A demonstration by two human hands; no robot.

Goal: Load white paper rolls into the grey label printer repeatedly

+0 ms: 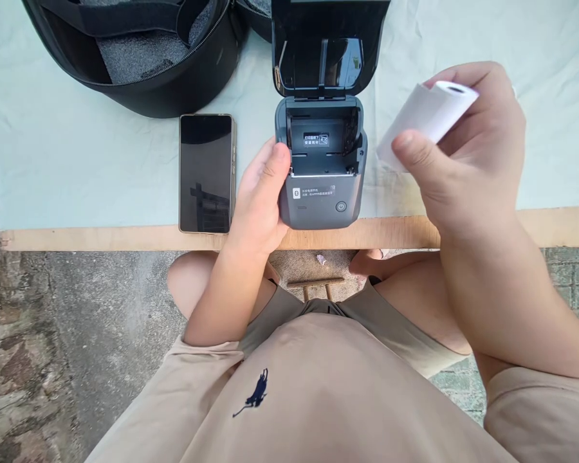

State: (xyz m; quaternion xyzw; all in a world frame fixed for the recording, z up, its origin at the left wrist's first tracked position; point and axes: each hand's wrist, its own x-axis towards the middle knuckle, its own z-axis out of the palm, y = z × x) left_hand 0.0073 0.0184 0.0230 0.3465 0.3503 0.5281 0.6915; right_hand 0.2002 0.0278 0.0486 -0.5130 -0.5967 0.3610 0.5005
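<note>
A dark grey portable label printer [318,199] stands at the table's front edge with its lid [325,48] raised. Its paper bay shows no roll, only a small printed sticker inside. My left hand [265,186] is closed around the printer's left side, thumb near the bay's rim. To the right of the printer and above the table, my right hand [473,135] grips a white paper roll [422,119], tilted, with its dark core hole facing up and right. The fingers behind the roll are partly hidden.
A black smartphone [206,173] lies left of my left hand, its lower end at the wooden table edge [101,238]. Behind it sits an open black zippered case [193,80] with grey foam inside. A pale cloth [550,141] covers the table.
</note>
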